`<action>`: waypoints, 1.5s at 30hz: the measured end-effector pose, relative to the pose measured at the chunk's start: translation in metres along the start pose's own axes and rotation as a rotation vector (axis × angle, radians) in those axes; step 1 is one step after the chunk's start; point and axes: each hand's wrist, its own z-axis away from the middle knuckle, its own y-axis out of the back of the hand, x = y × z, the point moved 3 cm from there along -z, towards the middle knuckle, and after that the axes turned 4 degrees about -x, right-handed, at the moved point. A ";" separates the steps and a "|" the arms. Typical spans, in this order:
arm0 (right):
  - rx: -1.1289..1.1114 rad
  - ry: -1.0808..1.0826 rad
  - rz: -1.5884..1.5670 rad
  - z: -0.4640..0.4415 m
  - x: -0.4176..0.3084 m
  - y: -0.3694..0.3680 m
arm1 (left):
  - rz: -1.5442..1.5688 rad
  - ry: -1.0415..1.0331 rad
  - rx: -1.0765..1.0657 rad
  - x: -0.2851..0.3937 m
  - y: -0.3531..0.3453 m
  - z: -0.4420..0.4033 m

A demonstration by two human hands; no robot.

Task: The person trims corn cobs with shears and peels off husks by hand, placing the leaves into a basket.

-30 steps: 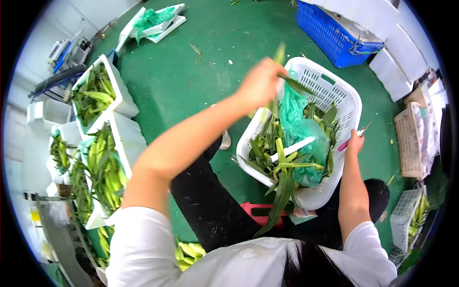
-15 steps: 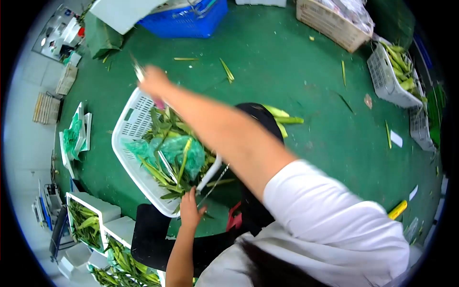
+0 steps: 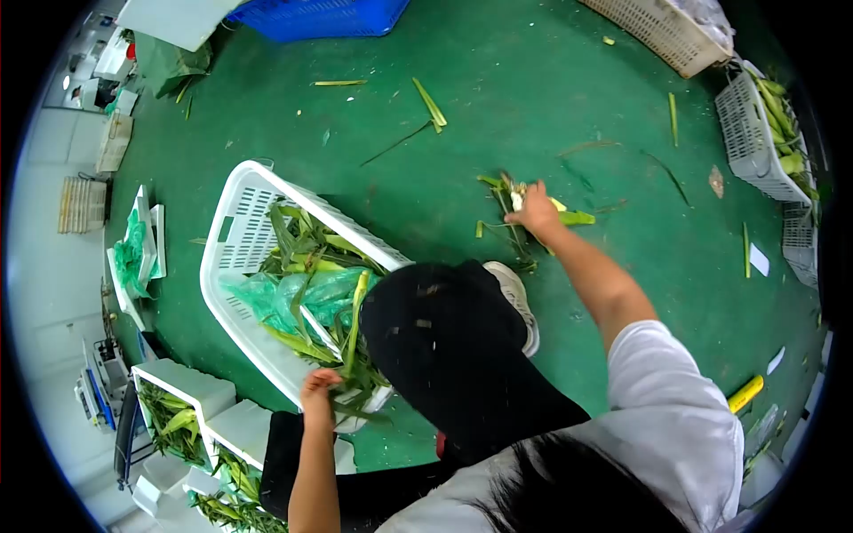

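My left hand point(image 3: 318, 391) is beside the near rim of a white slotted basket point(image 3: 233, 306), its fingers loosely curled and apart, with nothing visible in them. Inside the basket lie long green leaves point(image 3: 306, 240) and crumpled green plastic point(image 3: 284, 298); a thin white strip lies across them. Out over the floor to the right, my right hand point(image 3: 533, 213) has its fingers closed round a small clump of leaf scraps point(image 3: 511, 233) with pale bits in it. The hand covers part of the clump.
My dark-trousered knee point(image 3: 435, 329) overlaps the basket's right side, and a pale shoe point(image 3: 515, 302) stands near the clump. White boxes of leafy stalks point(image 3: 173, 422) stand lower left. A blue crate point(image 3: 320, 18) is at the top, a white crate of green ears point(image 3: 755, 133) at the right.
My right hand has moved from the basket's far rim to the floor at the right and closed on scraps. The pointed tool it held is not visible now. My left hand has shifted slightly left.
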 end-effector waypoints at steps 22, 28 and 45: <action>0.165 0.987 -0.507 0.112 -0.371 0.239 | 0.082 0.830 0.675 -0.336 0.076 0.404; -0.341 1.338 0.105 0.235 -0.471 0.077 | 0.315 0.813 0.377 -0.386 -0.074 0.411; -0.747 0.171 -0.808 -0.020 -0.500 -0.075 | 0.657 1.028 0.539 -0.330 -0.016 0.454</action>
